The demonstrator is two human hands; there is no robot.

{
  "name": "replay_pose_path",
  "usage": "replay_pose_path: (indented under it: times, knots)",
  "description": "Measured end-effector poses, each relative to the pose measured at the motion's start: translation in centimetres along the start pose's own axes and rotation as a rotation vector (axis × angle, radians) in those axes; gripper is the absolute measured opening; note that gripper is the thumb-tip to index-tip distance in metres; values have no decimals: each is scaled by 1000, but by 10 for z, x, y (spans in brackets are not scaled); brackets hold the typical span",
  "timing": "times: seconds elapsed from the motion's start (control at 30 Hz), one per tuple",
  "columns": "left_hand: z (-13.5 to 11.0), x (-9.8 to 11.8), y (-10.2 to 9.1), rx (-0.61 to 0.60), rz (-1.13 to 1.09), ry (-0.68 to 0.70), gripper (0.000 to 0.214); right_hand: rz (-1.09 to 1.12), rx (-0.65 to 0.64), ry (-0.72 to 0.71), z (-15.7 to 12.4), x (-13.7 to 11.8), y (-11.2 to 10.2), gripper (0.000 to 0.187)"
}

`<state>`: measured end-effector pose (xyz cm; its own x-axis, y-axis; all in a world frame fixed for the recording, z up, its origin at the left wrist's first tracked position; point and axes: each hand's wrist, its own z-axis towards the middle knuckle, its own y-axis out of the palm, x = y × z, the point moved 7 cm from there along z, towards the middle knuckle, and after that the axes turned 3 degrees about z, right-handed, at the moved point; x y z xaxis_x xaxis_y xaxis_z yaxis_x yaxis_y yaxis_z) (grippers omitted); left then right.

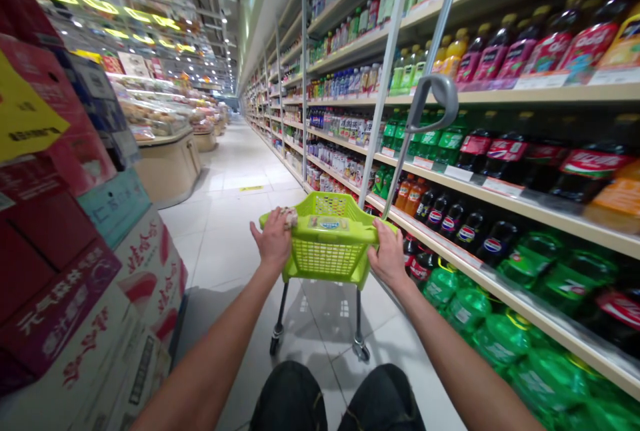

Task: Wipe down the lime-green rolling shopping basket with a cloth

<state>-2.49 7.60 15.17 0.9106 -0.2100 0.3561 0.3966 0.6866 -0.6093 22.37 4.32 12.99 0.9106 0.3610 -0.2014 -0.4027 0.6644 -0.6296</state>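
A small lime-green shopping cart [325, 259] with a lattice basket stands in front of my knees. My left hand [275, 239] lies over the left end of its handle bar [330, 226], thumb sticking out to the side. A small crumpled whitish-pink thing [290, 218] sits at the left fingertips; its kind is unclear. At the bar's right end, my right hand [389, 251] is wrapped around the green grip. Behind that hand a grey metal pole [400, 168] with a looped plastic handle [434, 104] slants upward; its lower end is hidden.
Shelves [450, 181] of bottled drinks line the right side, with large green bottles [495, 338] at the bottom. Stacked cartons [150, 271] rise close on the left. Beyond them is a rounded display counter [165, 164]. A white tiled aisle [235, 158] runs ahead.
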Motion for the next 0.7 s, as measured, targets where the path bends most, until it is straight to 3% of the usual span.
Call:
replay_pose_path:
  times: [0.03,0.1,0.2,0.27,0.37,0.47,0.57,0.7]
  knots:
    - [-2,4,1,-7,-12,-3,34,-4,9,7,0,-1,0,61]
    - [-10,31,10,-36,-56,81,36,-12,16,13,-1,-1,0,61]
    - [-29,84,23,-89,-103,336,40,-12,2,-16,-4,2,-1,63]
    - [-38,101,25,-120,-108,470,41,-9,-7,-23,-6,5,-5,64]
    - [-36,92,20,-154,-85,434,40,8,-17,-5,0,-1,-14,60]
    - [-29,85,20,-236,-85,425,46,74,-47,-92,16,-35,-19,53]
    - [-23,83,25,-323,-76,463,64,154,-190,-159,33,-71,-6,49]
    - [-14,64,29,-366,34,417,73,127,-274,-76,38,-81,17,47]
